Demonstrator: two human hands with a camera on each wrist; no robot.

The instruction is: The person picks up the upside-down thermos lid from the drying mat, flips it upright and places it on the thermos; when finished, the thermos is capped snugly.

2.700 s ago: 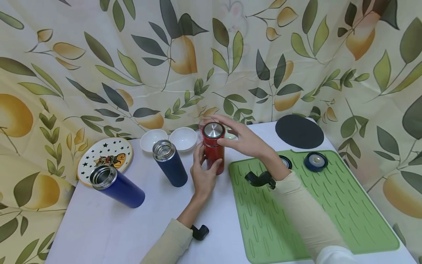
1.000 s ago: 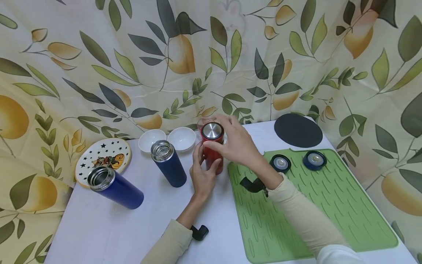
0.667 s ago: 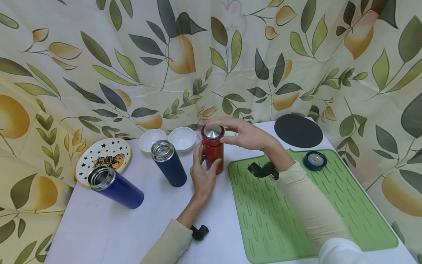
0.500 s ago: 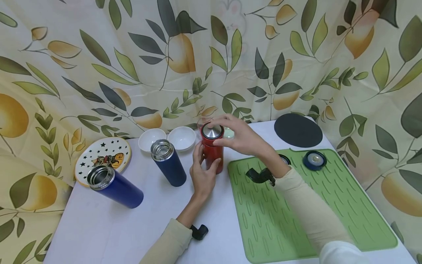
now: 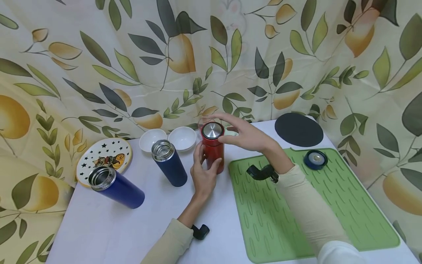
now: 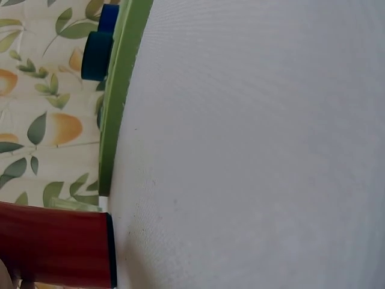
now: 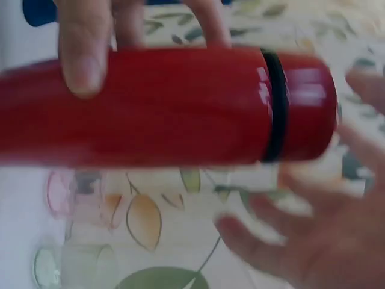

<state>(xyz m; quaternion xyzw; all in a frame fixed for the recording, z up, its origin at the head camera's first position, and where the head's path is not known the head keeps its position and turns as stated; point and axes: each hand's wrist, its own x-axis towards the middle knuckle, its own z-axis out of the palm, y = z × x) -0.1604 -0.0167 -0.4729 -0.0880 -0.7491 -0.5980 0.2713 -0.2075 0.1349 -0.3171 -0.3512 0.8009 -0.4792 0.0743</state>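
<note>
A red thermos (image 5: 214, 152) stands upright on the white table, its red cap (image 7: 310, 108) with a silver top in place over a black ring. My left hand (image 5: 204, 179) grips the body from the near left side; its fingers (image 7: 87, 48) wrap it in the right wrist view. Around the cap, my right hand (image 5: 248, 135) spreads its fingers and thumb. In the right wrist view those fingers (image 7: 295, 223) are apart from the cap; thumb contact is hard to tell. A lidless navy thermos (image 5: 171, 167) and a lidless blue one (image 5: 123, 190) stand to the left.
A green mat (image 5: 263, 220) lies at right with a dark blue lid (image 5: 315, 160); another lid (image 6: 96, 55) shows in the left wrist view. Behind are white bowls (image 5: 182, 138), clear cups (image 7: 72, 265) and a black disc (image 5: 299, 129). A starred round board (image 5: 87, 159) lies left.
My right hand turned across the cap with its thumb in front, then swung back rightward, and its fingers are now spread off the cap. The left hand and thermos stay put.
</note>
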